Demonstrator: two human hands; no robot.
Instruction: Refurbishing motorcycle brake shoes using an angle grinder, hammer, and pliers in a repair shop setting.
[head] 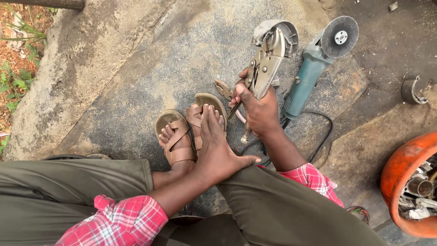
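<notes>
Right of centre in the frame, my right hand (259, 109) is clenched around the handles of the locking pliers (266, 64), and that's the thing to watch. I see the pliers' long axis running up and slightly to the right from the fist, handles low, jaws high. The jaws are clamped on a curved piece of grey metal (277, 32) near the top of the frame. Just right of the pliers lies the angle grinder (314, 68) on the concrete ground (136, 68), its body almost parallel to the pliers and its disc pointing to the upper right; its cable loops down behind my wrist.

My left hand (218, 150) is flat and released, fingers stretched toward the top of the frame over my foot in a brown sandal (202, 116), holding nothing. It sits lower and left of the pliers, so the right hand is plainly the one on the tool, and also the nearer to the grinder. An orange drum (400, 177) sits at the lower right edge, well apart.
</notes>
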